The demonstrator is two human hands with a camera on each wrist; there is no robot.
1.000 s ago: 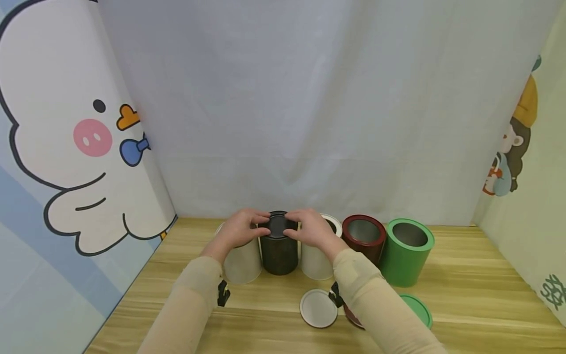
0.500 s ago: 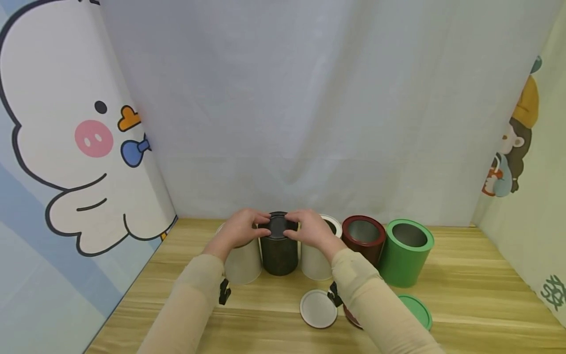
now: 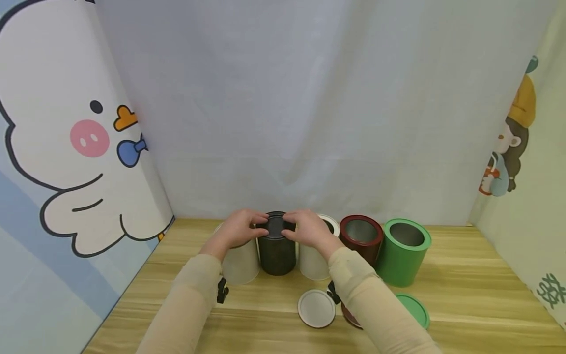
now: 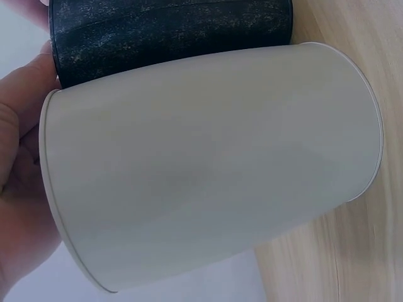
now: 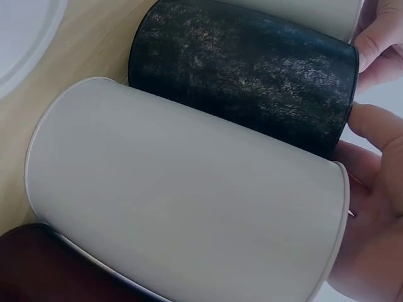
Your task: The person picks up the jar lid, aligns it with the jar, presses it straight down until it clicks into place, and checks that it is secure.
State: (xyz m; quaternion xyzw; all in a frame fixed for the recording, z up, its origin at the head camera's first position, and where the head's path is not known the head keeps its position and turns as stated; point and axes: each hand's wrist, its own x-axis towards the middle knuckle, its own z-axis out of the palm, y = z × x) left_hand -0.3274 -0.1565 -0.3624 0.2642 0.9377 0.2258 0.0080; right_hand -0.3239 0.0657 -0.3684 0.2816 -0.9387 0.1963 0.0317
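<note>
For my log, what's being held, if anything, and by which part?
Left grip and right grip touch the top rim of the black can; holding is unclear.

soft even light, faint fold shadows on curtain [image 3: 309, 113] behind black can [image 3: 277, 258], 2 wrist views hazier, dimmer

There are five cans: a first white can [image 3: 240, 264], a second white can [image 3: 312, 263], one black can [image 3: 277, 256], one red can [image 3: 360, 246] and one green can [image 3: 401, 260]. Lids number four: one white lid [image 3: 316, 309], one red lid [image 3: 352, 316], one green lid [image 3: 413, 309] and one black lid [image 3: 275, 227]. Two hands show, one left hand [image 3: 238, 228] and one right hand [image 3: 312, 228], with two sleeves, a left sleeve [image 3: 185, 300] and a right sleeve [image 3: 380, 300], and two black objects [image 3: 222, 291], one at each wrist. There are two printed figures, one bird [image 3: 53, 98] and one child [image 3: 517, 152], one table [image 3: 482, 290] and one curtain [image 3: 309, 108].
</note>
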